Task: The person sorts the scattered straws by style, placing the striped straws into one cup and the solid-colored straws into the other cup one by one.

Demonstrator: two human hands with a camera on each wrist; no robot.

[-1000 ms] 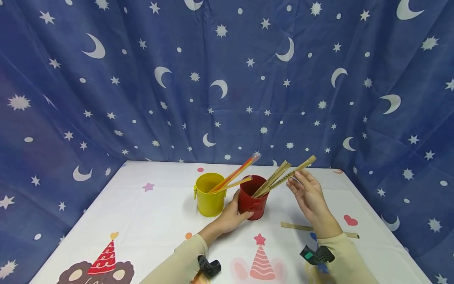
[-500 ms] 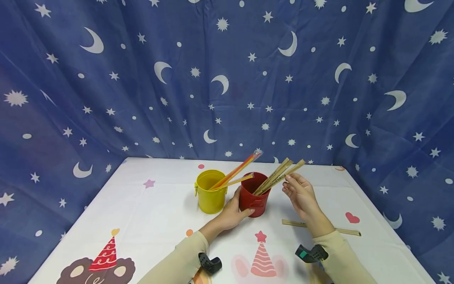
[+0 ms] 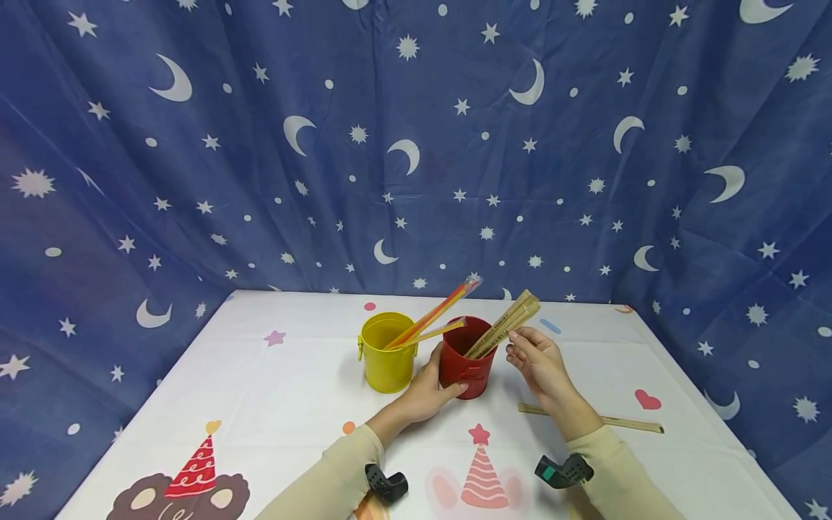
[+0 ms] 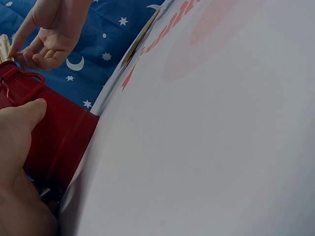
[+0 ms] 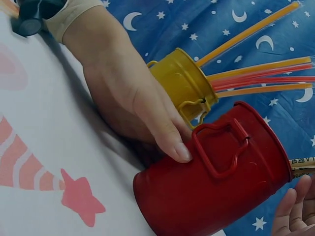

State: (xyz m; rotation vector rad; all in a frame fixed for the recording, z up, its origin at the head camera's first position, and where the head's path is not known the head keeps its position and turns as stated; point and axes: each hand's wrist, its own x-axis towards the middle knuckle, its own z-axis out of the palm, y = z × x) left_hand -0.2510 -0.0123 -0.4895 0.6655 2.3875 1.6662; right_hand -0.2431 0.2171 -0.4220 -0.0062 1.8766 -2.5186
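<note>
My left hand grips the side of a small red metal bucket, its thumb across the front by the wire handle. Several chopsticks in printed brown paper wrappers lean to the right out of the bucket. At the rim my right hand pinches one wrapped pair with its fingertips. In the left wrist view that hand shows just above the red bucket. Its fingers enter only the corner of the right wrist view, below the wrapped chopsticks.
A yellow bucket stands left of the red one, holding orange and red straws in clear wrap that lean right. Another paper-wrapped pair lies on the white printed tablecloth, partly behind my right forearm. A blue starry curtain hangs behind.
My right hand has moved left and down with the wrapped chopsticks. They now sit deeper in the red bucket, close beside the others. The left hand keeps its grip.
</note>
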